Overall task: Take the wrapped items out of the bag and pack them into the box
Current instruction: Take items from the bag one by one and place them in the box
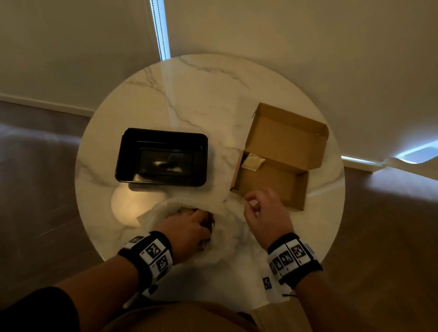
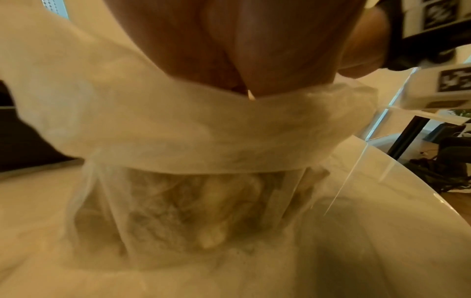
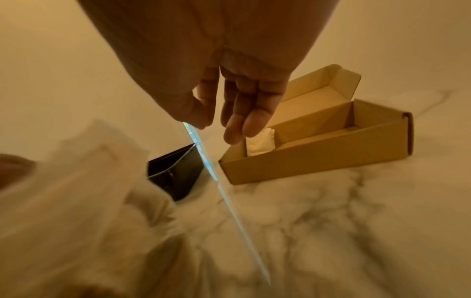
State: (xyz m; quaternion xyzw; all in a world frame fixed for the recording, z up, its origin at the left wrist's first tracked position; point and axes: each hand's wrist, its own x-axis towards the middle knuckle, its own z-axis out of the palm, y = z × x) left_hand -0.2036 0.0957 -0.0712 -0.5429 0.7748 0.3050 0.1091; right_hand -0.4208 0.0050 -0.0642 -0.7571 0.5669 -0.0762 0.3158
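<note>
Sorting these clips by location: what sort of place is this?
Probably a home or flat: a round marble table, plain carpeted floor and closed window blinds, not a workshop bench.

Round white marble table [image 1: 210, 95]; beige walls [image 1: 64, 22]; bright window strip [image 1: 159, 15]; dim light.

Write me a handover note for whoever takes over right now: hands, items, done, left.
Left hand: reaching into the white bag at the table's near edge; grip hidden.
Right hand: empty, fingers relaxed, above the table just in front of the cardboard box.
Done: one wrapped item sits in the box's far-left corner.
Left: wrapped items show through the bag; move them into the box.
</note>
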